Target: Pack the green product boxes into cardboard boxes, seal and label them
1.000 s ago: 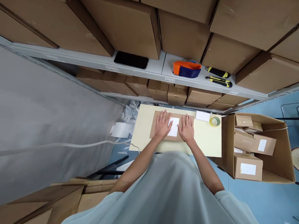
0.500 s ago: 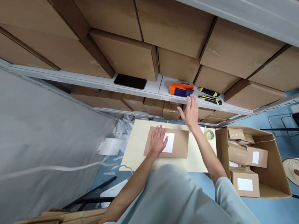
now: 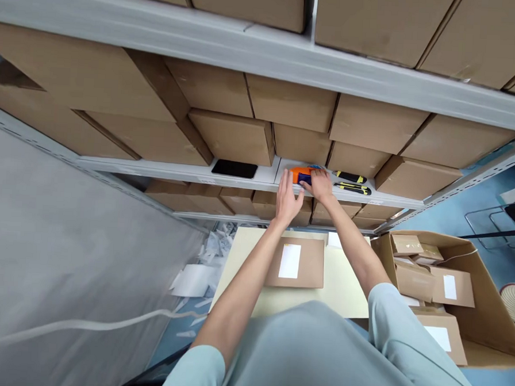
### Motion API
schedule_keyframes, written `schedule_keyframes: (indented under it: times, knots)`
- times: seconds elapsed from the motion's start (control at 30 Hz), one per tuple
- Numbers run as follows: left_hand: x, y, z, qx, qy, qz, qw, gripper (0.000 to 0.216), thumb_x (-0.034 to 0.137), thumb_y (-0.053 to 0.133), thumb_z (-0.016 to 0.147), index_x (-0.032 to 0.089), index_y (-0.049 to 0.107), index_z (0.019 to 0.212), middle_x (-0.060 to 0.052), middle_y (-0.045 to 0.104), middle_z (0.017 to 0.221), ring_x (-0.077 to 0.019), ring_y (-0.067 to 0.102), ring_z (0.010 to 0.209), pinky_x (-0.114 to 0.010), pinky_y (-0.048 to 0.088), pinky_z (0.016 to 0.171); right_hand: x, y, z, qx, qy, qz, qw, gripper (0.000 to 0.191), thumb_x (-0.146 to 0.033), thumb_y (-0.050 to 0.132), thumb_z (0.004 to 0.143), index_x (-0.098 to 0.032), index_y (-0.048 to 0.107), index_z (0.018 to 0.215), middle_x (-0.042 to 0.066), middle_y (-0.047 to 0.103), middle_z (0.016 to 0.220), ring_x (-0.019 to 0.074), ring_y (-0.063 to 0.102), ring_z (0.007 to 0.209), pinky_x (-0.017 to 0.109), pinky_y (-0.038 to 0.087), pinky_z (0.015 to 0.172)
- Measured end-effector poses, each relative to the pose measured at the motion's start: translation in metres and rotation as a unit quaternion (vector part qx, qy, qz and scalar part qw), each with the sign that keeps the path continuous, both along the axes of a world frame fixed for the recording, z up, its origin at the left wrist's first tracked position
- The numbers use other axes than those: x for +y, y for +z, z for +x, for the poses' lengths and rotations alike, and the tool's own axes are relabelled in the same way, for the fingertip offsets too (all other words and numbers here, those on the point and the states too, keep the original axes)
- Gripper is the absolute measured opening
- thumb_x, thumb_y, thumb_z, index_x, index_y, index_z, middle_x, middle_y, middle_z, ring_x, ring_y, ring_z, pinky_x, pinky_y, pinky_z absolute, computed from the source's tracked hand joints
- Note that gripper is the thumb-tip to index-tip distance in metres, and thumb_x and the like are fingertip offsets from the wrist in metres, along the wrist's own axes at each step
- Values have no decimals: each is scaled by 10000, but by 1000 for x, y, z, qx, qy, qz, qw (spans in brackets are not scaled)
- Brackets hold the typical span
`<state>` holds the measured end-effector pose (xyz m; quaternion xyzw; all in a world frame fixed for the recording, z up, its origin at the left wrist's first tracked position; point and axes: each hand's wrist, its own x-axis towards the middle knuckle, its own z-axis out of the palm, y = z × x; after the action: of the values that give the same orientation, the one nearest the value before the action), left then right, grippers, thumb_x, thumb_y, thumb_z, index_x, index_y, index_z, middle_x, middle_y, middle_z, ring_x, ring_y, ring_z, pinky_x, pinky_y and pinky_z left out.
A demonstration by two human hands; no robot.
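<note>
On the middle shelf sits an orange and blue tape dispenser [image 3: 302, 177], between my two hands. My right hand [image 3: 320, 186] is closed around its right end. At its left end, my left hand [image 3: 288, 202] is open, fingers stretched upward beside the dispenser; whether they touch it I cannot tell. Below, a flat brown cardboard box [image 3: 312, 265] with a white label [image 3: 289, 261] lies on the cream tabletop [image 3: 347, 298]. My left forearm covers its left edge.
Right of the dispenser lie two yellow-black utility knives [image 3: 350, 177]; a black phone [image 3: 234, 169] lies left of it. Stacked cardboard boxes [image 3: 230, 137] fill the shelves. An open carton [image 3: 490, 312] of small labelled boxes stands right of the table. Paper scraps [image 3: 214, 248] lie at left.
My left hand has left the labelled box and risen to the shelf beside the tape dispenser. My right hand has reached the dispenser and closed on it. The camera view has tilted upward.
</note>
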<state>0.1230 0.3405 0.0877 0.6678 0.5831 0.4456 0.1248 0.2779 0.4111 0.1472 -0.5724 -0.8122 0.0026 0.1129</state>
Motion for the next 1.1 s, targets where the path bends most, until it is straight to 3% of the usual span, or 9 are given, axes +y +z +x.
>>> schedule_keyframes:
  times: [0.1, 0.2, 0.33, 0.5, 0.63, 0.77, 0.97, 1.1]
  knots:
    - [11, 7, 4, -48, 37, -39, 997, 823, 327, 598, 1062, 79, 303, 1789, -248, 318, 1868, -362, 289, 1768, -557, 251, 1461, -8, 8, 3, -9, 8, -20, 1000, 513, -431, 661, 1128, 3, 689, 1401, 287, 769, 1357, 407, 670, 1303, 528, 459, 1214]
    - [-15, 2, 2, -72, 57, -48, 995, 813, 331, 623, 1070, 118, 305, 1787, -238, 390, 1835, -343, 356, 1741, -530, 301, 1449, -38, 3, 17, 6, 50, 13, 999, 489, -422, 586, 1161, -18, 680, 1419, 279, 774, 1323, 403, 685, 1243, 548, 469, 1196]
    - [-98, 0, -3, -67, 16, 11, 998, 665, 365, 577, 1119, 217, 404, 1743, -176, 551, 1731, -299, 501, 1645, -502, 399, 1402, -129, -31, 49, 50, 82, 58, 994, 467, -477, 501, 1188, -85, 700, 1347, 235, 774, 1228, 385, 689, 1184, 543, 490, 1158]
    - [-214, 1, 2, -50, -43, 13, 998, 392, 389, 607, 1124, 240, 685, 1478, -142, 756, 1431, -310, 676, 1420, -539, 537, 1263, -265, -79, 80, 105, 54, 17, 993, 399, -502, 512, 1183, -165, 717, 1244, 177, 777, 1117, 363, 703, 1097, 529, 543, 1053]
    - [-268, -9, 8, -68, -47, -29, 996, 281, 352, 587, 1133, 245, 759, 1329, -118, 809, 1257, -283, 746, 1239, -504, 614, 1121, -334, -99, 88, 130, 33, -28, 991, 426, -538, 516, 1176, -171, 721, 1244, 182, 790, 1123, 368, 714, 1097, 543, 557, 1047]
    - [-284, -20, 8, -87, -57, -63, 993, 266, 352, 542, 1164, 242, 770, 1246, -99, 828, 1169, -248, 764, 1147, -450, 647, 1018, -364, -103, 90, 131, 21, -54, 990, 447, -566, 532, 1169, -172, 723, 1260, 176, 797, 1102, 357, 732, 1072, 532, 563, 1072]
    - [-279, -26, 3, -105, -117, -116, 981, 249, 406, 641, 1137, 250, 766, 1287, -84, 822, 1128, -224, 772, 1070, -395, 658, 933, -381, -100, 96, 119, 5, -82, 990, 460, -602, 541, 1158, -190, 727, 1242, 155, 788, 1055, 354, 725, 1065, 529, 552, 1082]
    - [-274, -25, 2, -89, -139, -95, 982, 194, 419, 696, 1118, 252, 793, 1105, -58, 807, 1029, -213, 755, 984, -379, 632, 894, -388, -100, 97, 111, 6, -80, 991, 464, -607, 546, 1157, -183, 728, 1194, 157, 785, 1051, 343, 717, 1061, 501, 551, 1055]
